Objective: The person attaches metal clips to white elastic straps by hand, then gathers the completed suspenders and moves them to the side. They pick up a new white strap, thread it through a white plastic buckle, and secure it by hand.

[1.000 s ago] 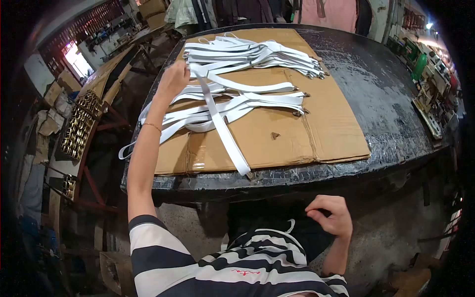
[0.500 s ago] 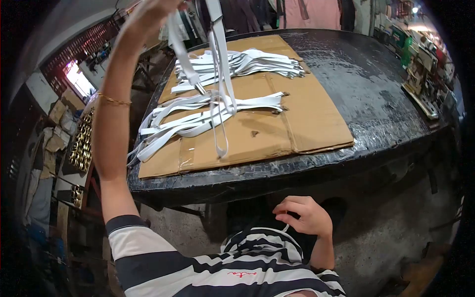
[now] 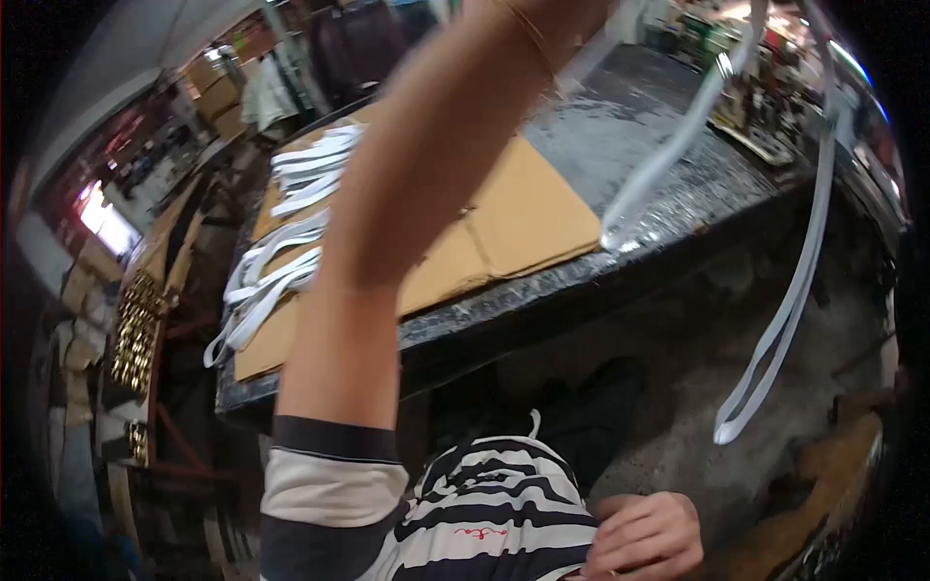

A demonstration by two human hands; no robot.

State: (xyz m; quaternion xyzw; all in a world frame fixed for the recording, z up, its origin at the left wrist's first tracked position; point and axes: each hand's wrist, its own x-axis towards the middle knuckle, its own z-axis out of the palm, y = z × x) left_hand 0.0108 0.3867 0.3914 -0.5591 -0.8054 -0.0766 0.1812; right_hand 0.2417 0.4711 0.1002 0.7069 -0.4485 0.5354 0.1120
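Observation:
My left arm stretches up across the view, and its hand lies beyond the top edge. White suspender straps (image 3: pixel 666 159) with metal fittings hang at the upper right, blurred by motion; their upper ends and the grip on them are hidden. One long loop dangles past the table's front edge. My right hand (image 3: pixel 647 535) is low beside my striped shirt (image 3: pixel 494 504), fingers curled together; whether anything is in them is hidden. More white straps (image 3: pixel 276 281) lie in two groups on a cardboard sheet (image 3: pixel 542 208), partly behind my left arm.
The cardboard lies on a black, worn table (image 3: pixel 620 107). A machine (image 3: pixel 756 136) stands past its right end. Gold-coloured metal parts (image 3: pixel 140 329) fill a side bench at left. Something brown (image 3: pixel 823 494) stands at lower right.
My left arm has swung to the right, carrying straps off from above the cardboard. My right hand has come down and back beside my shirt. The view has turned right.

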